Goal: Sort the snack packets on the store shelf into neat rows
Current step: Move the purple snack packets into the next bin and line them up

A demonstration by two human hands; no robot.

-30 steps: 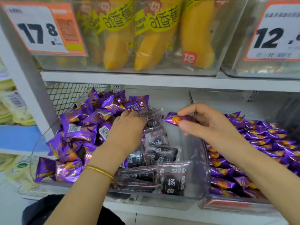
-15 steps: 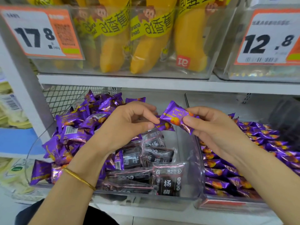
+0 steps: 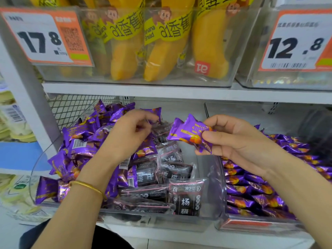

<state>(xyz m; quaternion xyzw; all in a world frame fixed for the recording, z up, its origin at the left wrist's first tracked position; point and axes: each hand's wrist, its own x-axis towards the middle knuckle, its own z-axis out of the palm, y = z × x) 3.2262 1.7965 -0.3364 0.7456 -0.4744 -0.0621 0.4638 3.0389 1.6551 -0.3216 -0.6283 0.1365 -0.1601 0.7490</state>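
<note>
My right hand [image 3: 239, 141] pinches one end of a purple snack packet [image 3: 188, 131] and holds it up over the clear middle bin [image 3: 212, 177]. To its left, my left hand [image 3: 129, 133] hovers over a loose heap of purple packets [image 3: 80, 144]; its fingers are loosely curled and blurred, with nothing seen between them. Dark plum packets [image 3: 186, 200] lie mixed into the front right of the same bin. The right-hand bin holds purple packets in rows [image 3: 251, 191].
Above is a shelf board [image 3: 161, 92] carrying a clear box of yellow banana bread packs [image 3: 161, 51], with price tags 17.8 [image 3: 41, 38] and 12.8 [image 3: 294, 45]. A wire mesh divider [image 3: 71, 106] stands behind the heap. Other goods sit on shelves at the far left.
My left hand has let go of the purple packet and drawn back left over the heap. The right hand keeps the packet and has turned it face-up.
</note>
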